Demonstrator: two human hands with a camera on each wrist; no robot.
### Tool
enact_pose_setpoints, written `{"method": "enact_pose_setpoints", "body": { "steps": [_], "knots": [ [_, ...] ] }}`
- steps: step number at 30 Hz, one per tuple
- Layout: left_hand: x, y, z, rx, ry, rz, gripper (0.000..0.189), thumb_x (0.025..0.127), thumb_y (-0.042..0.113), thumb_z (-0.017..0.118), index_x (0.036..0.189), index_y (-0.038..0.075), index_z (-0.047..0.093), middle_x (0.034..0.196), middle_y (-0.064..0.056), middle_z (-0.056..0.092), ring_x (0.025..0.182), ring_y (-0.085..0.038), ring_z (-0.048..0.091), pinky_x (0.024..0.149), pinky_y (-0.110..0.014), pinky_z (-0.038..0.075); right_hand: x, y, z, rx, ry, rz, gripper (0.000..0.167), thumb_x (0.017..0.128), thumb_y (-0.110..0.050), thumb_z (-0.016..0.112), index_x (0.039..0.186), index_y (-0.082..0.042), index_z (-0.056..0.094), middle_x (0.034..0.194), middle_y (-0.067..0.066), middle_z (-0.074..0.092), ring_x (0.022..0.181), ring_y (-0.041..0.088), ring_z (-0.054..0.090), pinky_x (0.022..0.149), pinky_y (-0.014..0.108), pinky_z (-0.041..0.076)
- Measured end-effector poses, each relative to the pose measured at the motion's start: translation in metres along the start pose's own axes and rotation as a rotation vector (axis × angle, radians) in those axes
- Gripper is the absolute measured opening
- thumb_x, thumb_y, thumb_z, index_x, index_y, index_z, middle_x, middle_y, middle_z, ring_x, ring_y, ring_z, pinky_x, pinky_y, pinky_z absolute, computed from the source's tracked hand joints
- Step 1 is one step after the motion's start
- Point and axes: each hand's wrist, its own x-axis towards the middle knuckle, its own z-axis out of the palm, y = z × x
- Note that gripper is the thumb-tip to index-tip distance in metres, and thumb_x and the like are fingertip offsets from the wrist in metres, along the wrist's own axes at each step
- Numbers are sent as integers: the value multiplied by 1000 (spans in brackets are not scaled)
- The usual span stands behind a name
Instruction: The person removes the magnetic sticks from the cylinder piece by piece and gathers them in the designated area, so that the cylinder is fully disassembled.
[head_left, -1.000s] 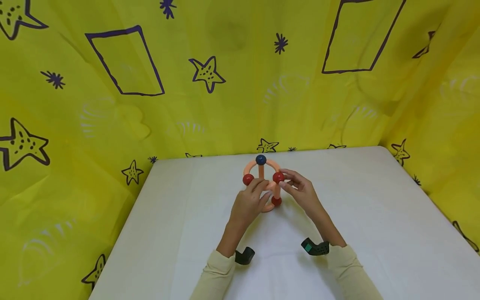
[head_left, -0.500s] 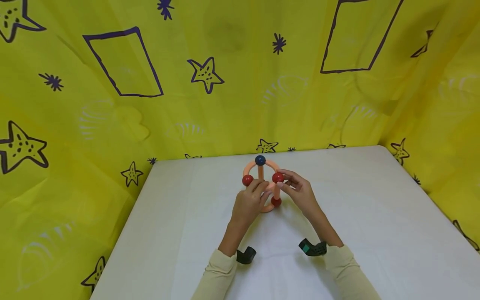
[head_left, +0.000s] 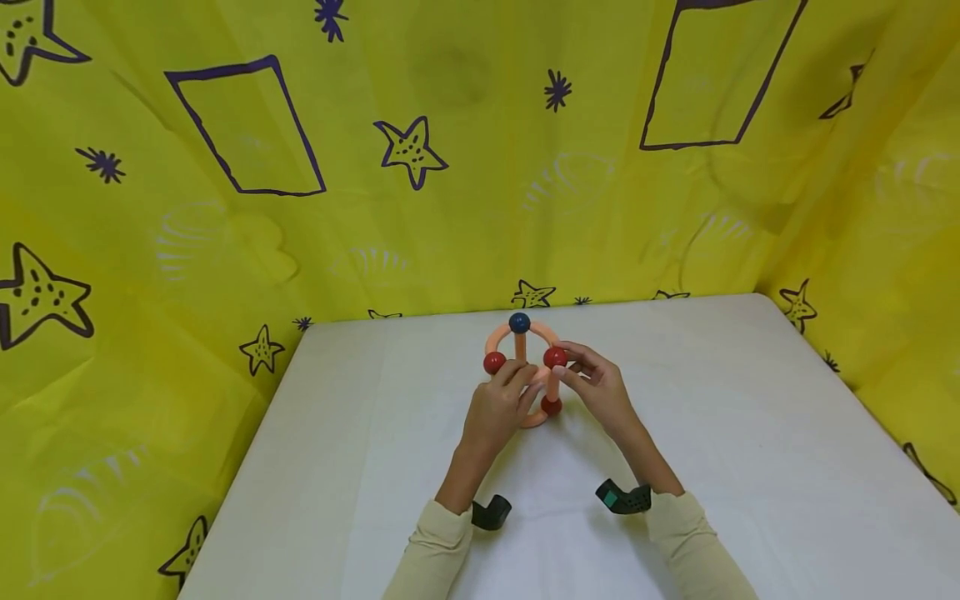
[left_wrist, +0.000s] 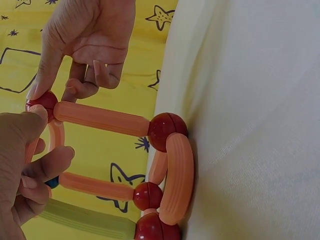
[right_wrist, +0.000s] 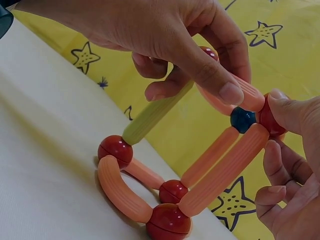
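Observation:
A frame of magnetic building sticks and balls stands upright on the table. Orange upright sticks point(right_wrist: 222, 172) and a green stick point(left_wrist: 90, 220) rise from red balls at its base, joined by curved sticks point(left_wrist: 178, 175). A blue ball point(head_left: 520, 323) and red balls sit along the upper ring. My left hand point(head_left: 493, 410) pinches an orange curved stick point(right_wrist: 251, 96) of that ring, on the near side. With thumb and fingers, my right hand point(head_left: 606, 397) holds the upper right red ball point(head_left: 555, 357), where this stick meets it. The left red ball point(head_left: 494, 362) stands beside my left fingers.
The white-covered table point(head_left: 375, 467) extends around the frame on all sides. A yellow curtain point(head_left: 465, 225) with stars and shapes drawn on it hangs behind and at both sides. Dark wrist cameras sit under the left wrist point(head_left: 491, 512) and the right wrist point(head_left: 624, 497).

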Motion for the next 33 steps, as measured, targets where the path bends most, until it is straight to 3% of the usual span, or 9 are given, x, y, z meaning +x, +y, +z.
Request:
{"method": "enact_pose_setpoints", "body": {
  "steps": [8, 17, 21, 27, 33],
  "knots": [
    [1, -4, 1, -37, 0, 8, 26, 82, 20, 80, 102, 9, 68, 96, -4, 67, 72, -11, 69, 62, -14, 53, 1, -1, 1, 7, 6, -7, 41, 93, -18, 68, 130, -5, 59, 113, 3, 64, 89, 13, 56, 76, 15, 52],
    [0, -8, 2, -96, 2, 7, 25, 81, 19, 80, 101, 9, 69, 96, -3, 67, 74, -11, 70, 64, -15, 54, 4, -1, 5, 43, -1, -1, 41, 93, -15, 66, 131, -2, 57, 116, 10, 62, 90, 14, 56, 77, 15, 52],
    [-2, -7, 3, -109, -6, 29, 27, 80, 19, 80, 104, 10, 69, 97, -1, 66, 76, -11, 69, 63, -15, 53, 4, -1, 3, 15, -4, -4, 41, 93, -18, 66, 132, -7, 58, 118, 12, 62, 92, 15, 57, 76, 17, 52],
    [-6, -8, 4, -72, -8, 43, 30, 79, 22, 81, 105, 10, 70, 97, -1, 66, 72, -9, 69, 62, -14, 53, 3, -2, 1, 10, -16, 29, 43, 93, -21, 68, 133, -10, 58, 117, 9, 63, 89, 15, 57, 75, 21, 53],
    [-9, -8, 3, -6, -34, 65, 24, 81, 25, 80, 101, 13, 72, 98, -1, 66, 65, -8, 66, 55, -14, 50, -1, 0, 1, 22, -24, 9, 43, 93, -19, 67, 133, -10, 57, 117, 11, 64, 88, 15, 58, 77, 18, 53]
  ]
}}
